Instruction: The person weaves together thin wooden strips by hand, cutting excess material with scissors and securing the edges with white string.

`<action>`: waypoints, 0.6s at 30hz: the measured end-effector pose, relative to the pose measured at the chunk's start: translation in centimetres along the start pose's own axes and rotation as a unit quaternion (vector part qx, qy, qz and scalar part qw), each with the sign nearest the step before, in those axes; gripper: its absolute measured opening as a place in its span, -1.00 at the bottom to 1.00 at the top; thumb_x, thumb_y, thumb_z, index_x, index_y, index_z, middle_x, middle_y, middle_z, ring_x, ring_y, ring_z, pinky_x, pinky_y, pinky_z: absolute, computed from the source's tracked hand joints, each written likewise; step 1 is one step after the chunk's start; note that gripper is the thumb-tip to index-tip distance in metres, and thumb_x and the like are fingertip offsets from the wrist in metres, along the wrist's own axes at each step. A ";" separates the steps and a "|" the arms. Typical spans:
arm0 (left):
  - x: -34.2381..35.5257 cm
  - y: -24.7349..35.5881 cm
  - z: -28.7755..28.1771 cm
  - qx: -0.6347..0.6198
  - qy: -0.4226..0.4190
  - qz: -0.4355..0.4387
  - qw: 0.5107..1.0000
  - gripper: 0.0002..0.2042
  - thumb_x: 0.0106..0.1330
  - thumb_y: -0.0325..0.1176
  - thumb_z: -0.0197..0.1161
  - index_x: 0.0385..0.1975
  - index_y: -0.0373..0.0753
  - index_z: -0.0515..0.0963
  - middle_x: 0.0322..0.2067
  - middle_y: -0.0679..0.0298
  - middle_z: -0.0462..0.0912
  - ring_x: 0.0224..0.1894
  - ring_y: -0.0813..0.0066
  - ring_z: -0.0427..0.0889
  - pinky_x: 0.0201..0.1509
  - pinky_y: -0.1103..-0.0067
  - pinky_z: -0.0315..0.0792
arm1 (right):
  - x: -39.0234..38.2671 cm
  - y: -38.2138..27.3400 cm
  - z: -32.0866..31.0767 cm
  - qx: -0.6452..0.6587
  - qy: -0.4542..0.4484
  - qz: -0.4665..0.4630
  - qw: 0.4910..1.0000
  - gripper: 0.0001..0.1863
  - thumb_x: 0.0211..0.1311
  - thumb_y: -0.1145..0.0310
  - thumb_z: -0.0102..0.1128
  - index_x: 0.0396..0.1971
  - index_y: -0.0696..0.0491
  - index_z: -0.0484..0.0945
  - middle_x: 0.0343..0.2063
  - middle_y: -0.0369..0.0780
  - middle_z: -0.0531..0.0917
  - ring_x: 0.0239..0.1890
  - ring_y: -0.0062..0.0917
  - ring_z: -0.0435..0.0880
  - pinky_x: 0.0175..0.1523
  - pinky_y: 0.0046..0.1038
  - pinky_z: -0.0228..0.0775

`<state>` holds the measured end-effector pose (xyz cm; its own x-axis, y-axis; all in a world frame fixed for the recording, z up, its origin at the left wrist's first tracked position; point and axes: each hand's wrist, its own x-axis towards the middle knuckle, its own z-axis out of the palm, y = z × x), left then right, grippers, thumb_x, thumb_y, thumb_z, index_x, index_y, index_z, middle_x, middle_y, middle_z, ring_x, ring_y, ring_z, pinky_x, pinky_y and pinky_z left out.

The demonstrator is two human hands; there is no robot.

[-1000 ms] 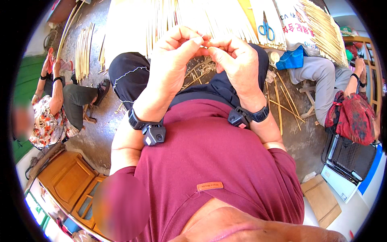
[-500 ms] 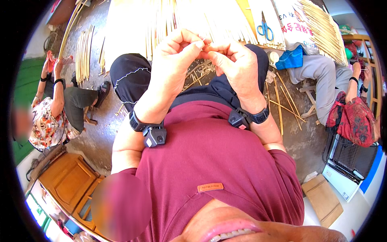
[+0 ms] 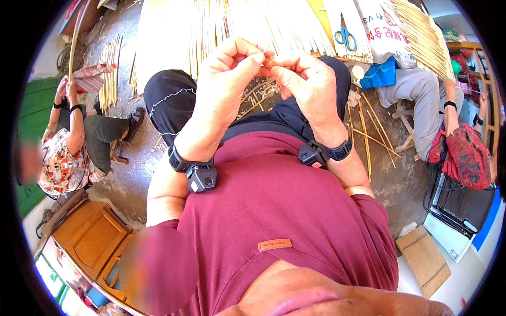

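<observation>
In front of my chest, above my lap, both my hands meet with fingertips pinched. My left hand [image 3: 227, 71] has its thumb pressed to the fingers, and my right hand [image 3: 307, 84] pinches right beside it. What lies between the fingertips is too small to make out. A white thread [image 3: 169, 97] trails across my left knee. Beyond my hands, many thin bamboo sticks [image 3: 210, 26] lie side by side on a pale, brightly lit surface. Blue-handled scissors [image 3: 345, 38] rest on the sticks to the right.
Loose sticks [image 3: 375, 129] lie on the floor to my right, near a blue cloth [image 3: 380, 75]. At far right another bundle of sticks [image 3: 421, 39] lies by a seated person [image 3: 466, 155]. A second person [image 3: 68, 134] sits at left, near more sticks [image 3: 110, 73].
My hands stay almost in place, still pinched together. At left the other person's striped cloth has spread out and the long strip has shifted. At right the co-worker's hands have moved apart.
</observation>
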<state>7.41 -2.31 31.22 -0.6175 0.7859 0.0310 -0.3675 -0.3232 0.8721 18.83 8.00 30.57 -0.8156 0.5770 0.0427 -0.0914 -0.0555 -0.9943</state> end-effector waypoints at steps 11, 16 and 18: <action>0.1 0.0 -0.3 0.019 -0.007 -0.009 1.000 -0.95 0.26 -0.58 0.11 -0.44 -0.33 0.49 -0.31 0.23 0.58 -0.33 0.57 0.58 -0.22 0.65 0.54 | 0.0 0.1 0.1 -0.009 0.004 0.013 1.000 -0.93 0.16 0.51 0.20 -0.35 0.15 0.60 -0.55 -0.37 0.60 -0.63 -0.84 0.41 -0.57 -0.75 0.23; 0.1 -0.1 -0.4 0.005 -0.009 -0.010 1.000 -0.96 0.27 -0.54 0.14 -0.42 -0.33 0.50 -0.33 0.23 0.59 -0.35 0.57 0.59 -0.23 0.64 0.54 | -0.1 0.1 0.2 0.006 0.001 0.018 1.000 -0.93 0.16 0.49 0.21 -0.36 0.15 0.60 -0.55 -0.37 0.59 -0.63 -0.84 0.40 -0.57 -0.76 0.22; 0.1 -0.3 -0.2 -0.005 -0.007 -0.009 1.000 -0.96 0.27 -0.52 0.15 -0.41 -0.32 0.51 -0.35 0.24 0.60 -0.36 0.57 0.59 -0.24 0.64 0.54 | -0.1 0.0 0.1 0.006 0.009 0.012 1.000 -0.93 0.16 0.48 0.21 -0.36 0.14 0.58 -0.55 -0.37 0.59 -0.63 -0.84 0.40 -0.56 -0.77 0.22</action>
<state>7.31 -2.29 30.90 -0.6015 0.7985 0.0226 -0.3852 -0.3147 0.8675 18.88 7.87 30.54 -0.8069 0.5904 0.0171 -0.0789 -0.0790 -0.9937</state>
